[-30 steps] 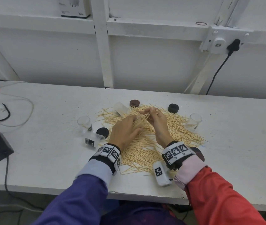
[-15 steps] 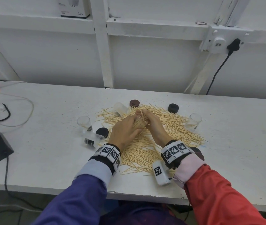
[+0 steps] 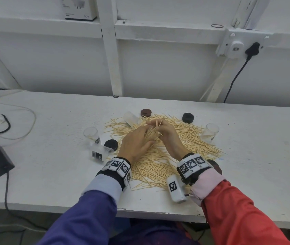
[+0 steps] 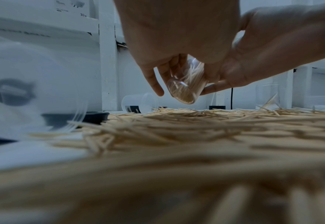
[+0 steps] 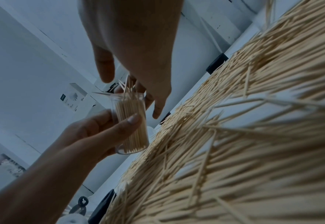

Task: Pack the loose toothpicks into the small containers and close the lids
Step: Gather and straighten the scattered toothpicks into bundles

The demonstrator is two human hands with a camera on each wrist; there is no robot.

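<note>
Gripped in the left hand (image 3: 135, 140), thumb and fingers curled round its wall: one small clear plastic container (image 5: 130, 121), nearly full of pale wooden toothpicks, held tilted just above the loose toothpick heap (image 3: 158, 156) on the white table (image 3: 52, 174); the right hand (image 3: 165, 131) pinches a few toothpicks at its mouth. Against a second ago, the right hand sits lower and closer to the left. Around the heap: black round lid (image 3: 187, 117), brown round lid (image 3: 146, 112), upright clear container (image 3: 211, 131), fallen clear container (image 3: 100, 152).

Head view bright, evenly lit and sharp; both wrist views dim, bluish, with nearest toothpicks (image 4: 176, 174) heavily blurred
</note>
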